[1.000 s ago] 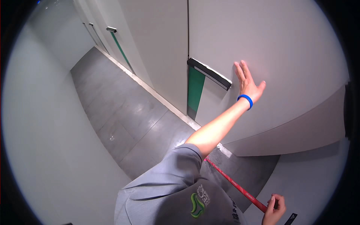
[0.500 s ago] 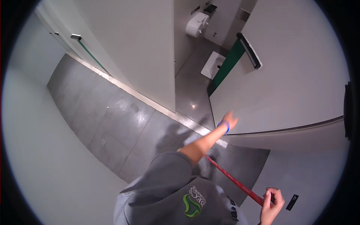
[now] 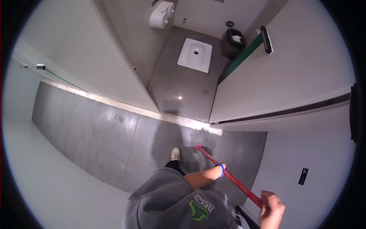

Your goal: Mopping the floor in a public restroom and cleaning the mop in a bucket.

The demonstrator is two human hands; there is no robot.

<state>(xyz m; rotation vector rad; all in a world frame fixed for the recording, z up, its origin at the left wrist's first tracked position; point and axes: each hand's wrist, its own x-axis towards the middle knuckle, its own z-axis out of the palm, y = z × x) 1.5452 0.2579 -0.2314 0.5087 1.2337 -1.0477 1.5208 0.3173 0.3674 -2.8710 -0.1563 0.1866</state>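
Observation:
With my left hand [image 3: 222,166], blue band at the wrist, I grip the red mop handle [image 3: 244,187] partway down its length. My right hand [image 3: 271,205] is closed round its upper end at the lower right. The grey string mop head [image 3: 204,135] lies on the tiled floor [image 3: 106,141] beside the pale threshold strip [image 3: 179,119]. Past it stands an open cubicle door [image 3: 289,68] with a dark handle bar [image 3: 266,39] and a green band, and a white squat toilet [image 3: 190,57] is set in the cubicle floor.
Inside the cubicle are a black bin [image 3: 233,42] holding white paper and a white wall dispenser [image 3: 158,17]. A partition [image 3: 76,45] borders the left side of the doorway. Pale walls [image 3: 57,171] close in at left and right. My shoe [image 3: 175,153] is on the tiles.
The door has swung inward, showing the cubicle. My left hand has left the door and come down onto the mop handle. My view has turned toward the doorway.

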